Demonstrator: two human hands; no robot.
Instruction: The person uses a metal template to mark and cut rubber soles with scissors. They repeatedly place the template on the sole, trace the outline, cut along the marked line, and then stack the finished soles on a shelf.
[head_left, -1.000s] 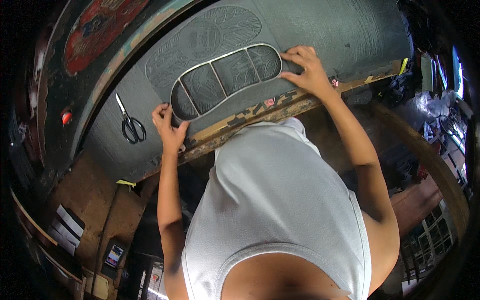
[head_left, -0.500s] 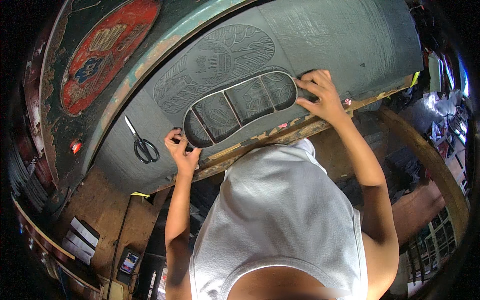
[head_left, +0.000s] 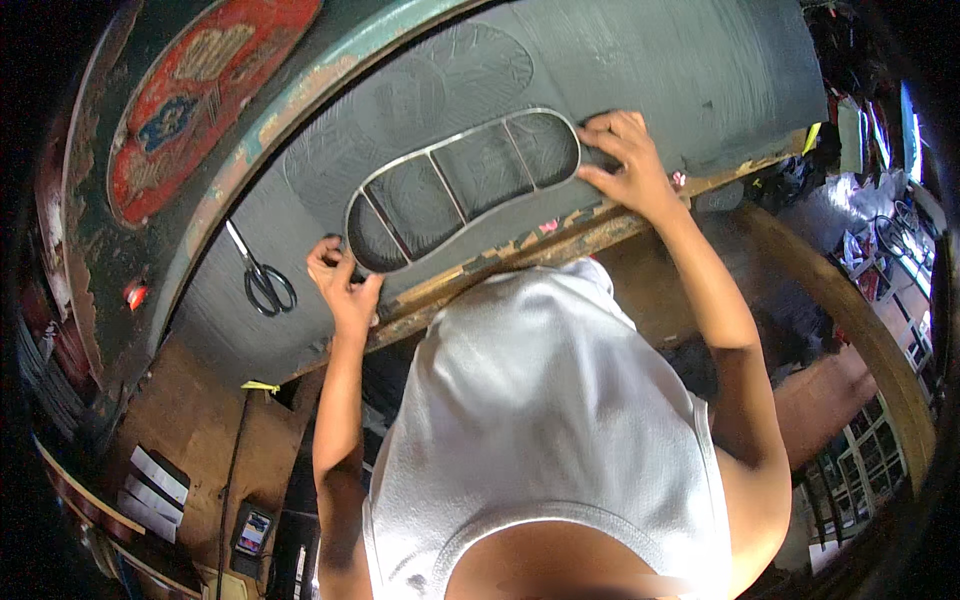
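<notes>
A sole-shaped steel cutting die (head_left: pixel 447 180), its inside divided by crossbars, lies on a dark grey sheet (head_left: pixel 640 70) that looks like rubber or foam. My left hand (head_left: pixel 343 290) grips the rounded near-left end, thumb on one side and bent fingers on the other. At the far-right end my right hand (head_left: pixel 628 160) holds the rim between thumb and fingers. Raised patterning shows faintly through the die's openings. Just beyond it, a sole-shaped embossed pattern (head_left: pixel 410 95) is visible on the sheet.
Black-handled scissors (head_left: pixel 262 275) rest on the sheet left of my left hand. A worn green machine body (head_left: pixel 90 280) with a red oval plate (head_left: pixel 205 90) curves along the far left. The bench's wooden front edge (head_left: pixel 480 268) runs close to my body.
The whole view has shifted, so bench, sheet and hands appear slightly higher and further left. Both hands keep their hold on the die, which shows no clear movement against the sheet.
</notes>
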